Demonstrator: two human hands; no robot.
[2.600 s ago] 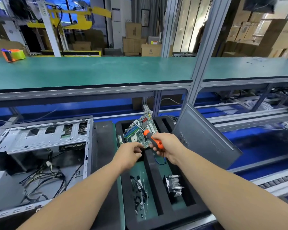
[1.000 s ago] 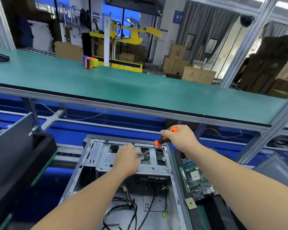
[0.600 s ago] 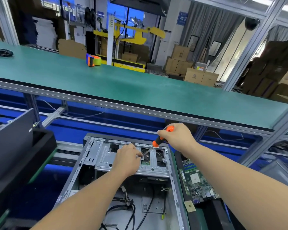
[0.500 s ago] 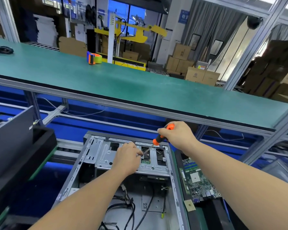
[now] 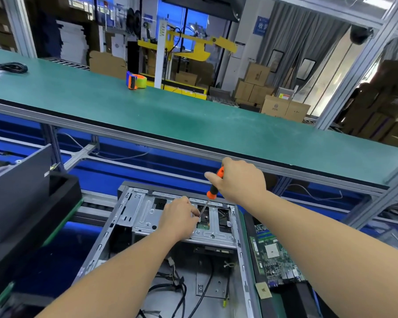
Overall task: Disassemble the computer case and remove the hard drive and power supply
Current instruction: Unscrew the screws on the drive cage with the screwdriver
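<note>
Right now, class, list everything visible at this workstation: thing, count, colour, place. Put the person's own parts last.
Computer case: one, grey metal, open, centre foreground.
Cables: several, black, inside the case.
Screwdriver: one, orange and black handle, tip down at the drive cage.
Motherboard: one, green, right of the case.
Tape dispenser: one, orange and green, on the shelf.
Shelf: one, green, above the case.
Cardboard boxes: several, brown, background.
Left hand: on the cage, fingers at the shaft.
Right hand: grips the handle.
</note>
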